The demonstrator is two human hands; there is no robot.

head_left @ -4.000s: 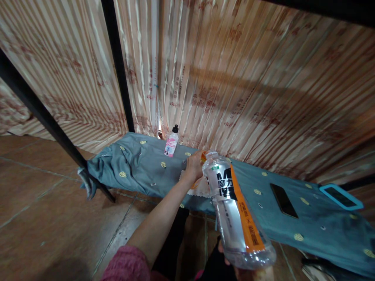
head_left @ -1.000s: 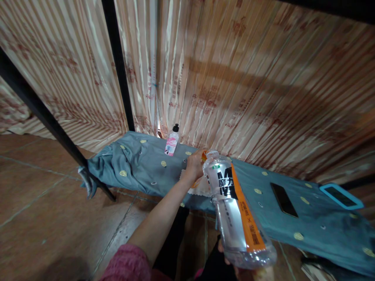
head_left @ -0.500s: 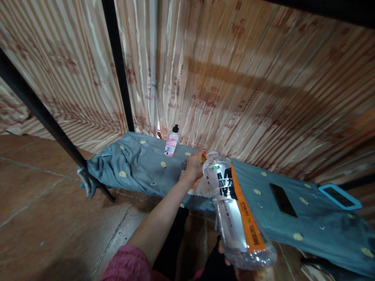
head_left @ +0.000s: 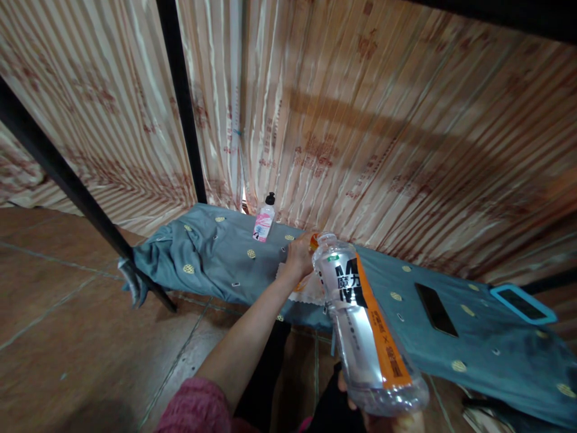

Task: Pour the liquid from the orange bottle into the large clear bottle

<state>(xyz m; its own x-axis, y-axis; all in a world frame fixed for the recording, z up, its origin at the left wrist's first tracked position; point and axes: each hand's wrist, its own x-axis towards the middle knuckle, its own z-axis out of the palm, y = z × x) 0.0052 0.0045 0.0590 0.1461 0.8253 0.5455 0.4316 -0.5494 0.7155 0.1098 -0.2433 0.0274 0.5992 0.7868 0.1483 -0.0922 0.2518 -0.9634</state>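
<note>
The right hand (head_left: 392,421) grips the base of the clear bottle (head_left: 365,325). The left hand (head_left: 298,254) closes on the orange cap (head_left: 313,240) at the bottle's top, above the blue cloth (head_left: 216,258).

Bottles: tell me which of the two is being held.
The large clear bottle with the orange and black label, gripped at cap and base by left hand and right hand. The small pink-labelled bottle stands untouched on the blue cloth.

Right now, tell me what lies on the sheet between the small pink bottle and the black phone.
In the head view: the left hand on the big bottle's orange cap, over a white cloth.
</note>
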